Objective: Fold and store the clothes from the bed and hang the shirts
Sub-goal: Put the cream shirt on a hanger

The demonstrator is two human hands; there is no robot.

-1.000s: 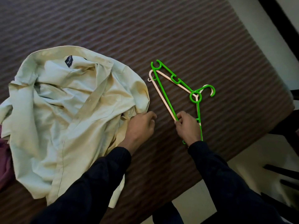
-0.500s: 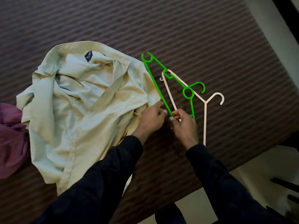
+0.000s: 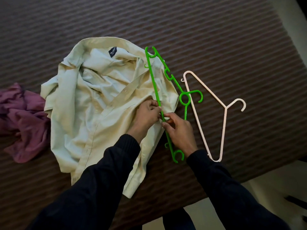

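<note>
Green hanger (image 3: 153,83) now lies across the shirt's (image 3: 99,103) 3 o'clock edge; a second ago it was stacked with the white hanger (image 3: 206,113) on bare bed. White one left behind at 3 o'clock, apart. Right hand (image 3: 180,130) pinches the green bar; left hand (image 3: 147,113) pinches shirt cloth beside it. Likely start of threading hanger into shirt. Shirt crumpled, collar at 12 o'clock. Purple cloth (image 3: 21,120) at 9 o'clock. Bed (image 3: 216,39) ribbed brown; pale floor (image 3: 265,188) at 4 o'clock.

Cloth and plastic on a ribbed bed cover

Matt, creased shirt (image 3: 99,113) cloth; on its right edge a smooth glossy plastic green hanger (image 3: 153,80); bed cover (image 3: 216,39) ribbed, matt weave.
</note>
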